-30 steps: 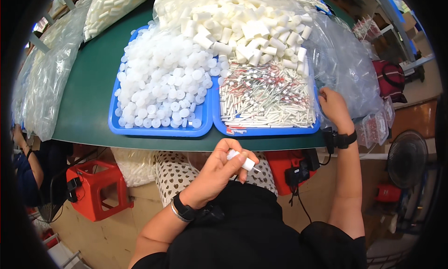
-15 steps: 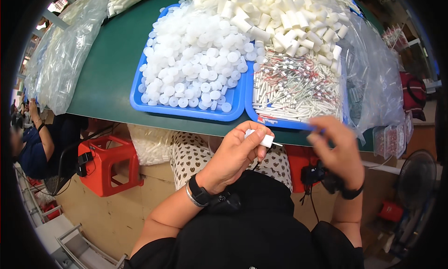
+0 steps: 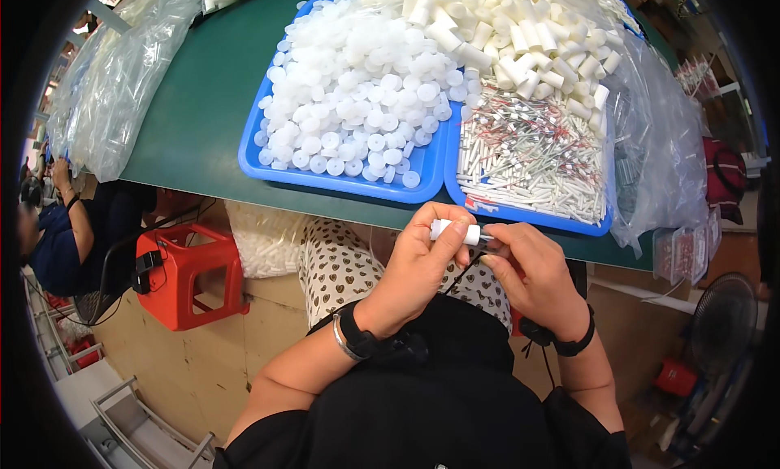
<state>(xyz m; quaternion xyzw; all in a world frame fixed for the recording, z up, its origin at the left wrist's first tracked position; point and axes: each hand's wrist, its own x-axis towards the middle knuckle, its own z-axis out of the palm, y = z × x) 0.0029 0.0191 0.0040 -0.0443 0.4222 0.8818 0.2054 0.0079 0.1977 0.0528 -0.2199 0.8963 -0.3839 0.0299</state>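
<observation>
My left hand (image 3: 414, 266) is closed around a short white plastic tube (image 3: 470, 235), held level over my lap just off the table's front edge. At the tube's right end, my right hand (image 3: 532, 262) pinches a thin stick-like piece (image 3: 486, 237) that sticks out of it; the fingers partly hide it. Above my hands, a blue tray (image 3: 341, 184) carries a heap of translucent white round caps (image 3: 349, 95). To its right, a second blue tray (image 3: 581, 223) holds many thin white sticks with red and pale wires (image 3: 528, 164), with cream-white tubes (image 3: 536, 42) piled behind them.
The green table (image 3: 191, 115) bears clear plastic bags at left (image 3: 142, 79) and right (image 3: 658, 136). A red stool (image 3: 191, 278) stands on the floor at left, near another person (image 3: 77, 241). At right are a clear plastic box (image 3: 681, 252) and a fan (image 3: 723, 327).
My right hand has come in from beside the right tray to the tube's end and pinches there. My left hand keeps hold of the tube. The view has shifted slightly.
</observation>
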